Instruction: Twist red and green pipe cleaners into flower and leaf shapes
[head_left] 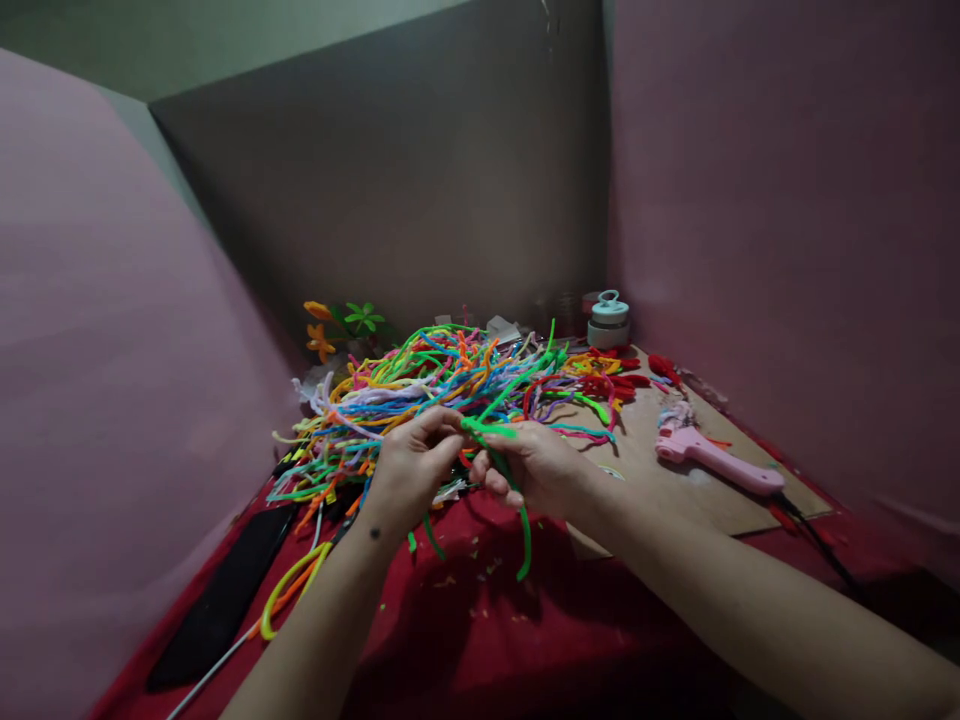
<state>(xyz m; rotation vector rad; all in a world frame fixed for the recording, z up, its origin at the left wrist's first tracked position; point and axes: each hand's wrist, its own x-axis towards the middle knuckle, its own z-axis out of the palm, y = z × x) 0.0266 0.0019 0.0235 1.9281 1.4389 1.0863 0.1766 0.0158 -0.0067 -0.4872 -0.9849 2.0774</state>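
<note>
My left hand (pixel 417 462) is closed, thumb and forefinger pinching one end of a bent green pipe cleaner (pixel 489 429). Opposite it, my right hand (pixel 536 468) is closed on the same green stem, its lower fingers curled. A green length hangs below the right hand, and others stick up behind the fingers. Just beyond both hands spreads a big tangled heap of coloured pipe cleaners (pixel 420 385). The fingertips partly hide where the green pieces meet.
A pink glue gun (pixel 720 465) with a black cord lies on a brown board (pixel 634 470) at right. A black flat object (pixel 225 590) is at left. Pipe-cleaner flowers (pixel 320 340) and a pale blue lidded container (pixel 609 318) stand at the back. Small scraps dot the red cloth (pixel 465 640).
</note>
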